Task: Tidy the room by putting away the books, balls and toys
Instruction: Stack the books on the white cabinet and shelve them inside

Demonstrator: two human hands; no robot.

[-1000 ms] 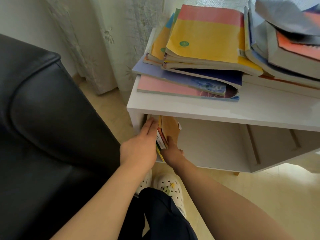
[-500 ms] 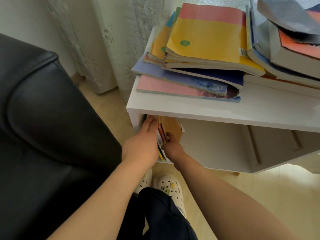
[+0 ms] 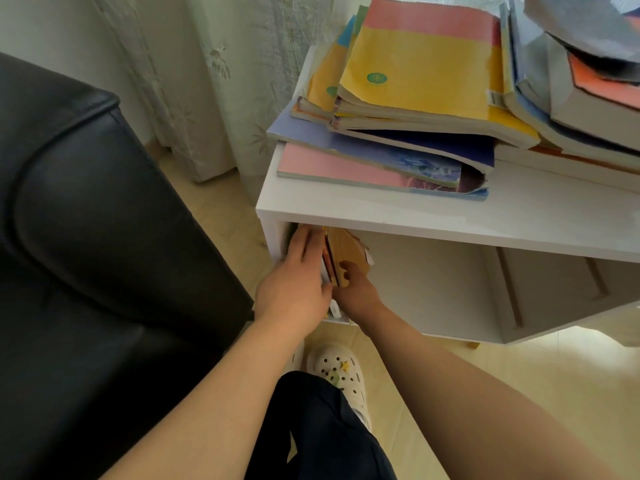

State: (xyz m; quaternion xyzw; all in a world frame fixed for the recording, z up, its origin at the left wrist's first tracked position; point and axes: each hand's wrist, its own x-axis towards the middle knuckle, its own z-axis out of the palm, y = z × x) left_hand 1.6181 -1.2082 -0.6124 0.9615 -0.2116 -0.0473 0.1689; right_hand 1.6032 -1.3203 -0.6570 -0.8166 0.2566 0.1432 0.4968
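A few thin books [image 3: 341, 252] with a brown cover outermost stand upright at the left end of the white cabinet's [image 3: 433, 221] lower compartment. My left hand [image 3: 298, 277] lies flat with straight fingers against their left side, next to the cabinet's side wall. From the right, my right hand [image 3: 358, 289] grips the same books, its thumb on the brown cover and its fingers hidden. On the cabinet top lies a loose pile of books: a yellow and pink one [image 3: 426, 64] uppermost, and a pink one [image 3: 329, 166] at the bottom.
A black leather sofa [image 3: 86, 237] fills the left side, close to the cabinet. A pale curtain [image 3: 225, 81] hangs behind. More books [image 3: 588, 84] are heaped at the top right. My white clog [image 3: 337, 368] stands on the tan floor below the hands.
Both hands have slid deeper into the compartment, pushing the upright books further in towards the left wall. The pile on top has not moved.
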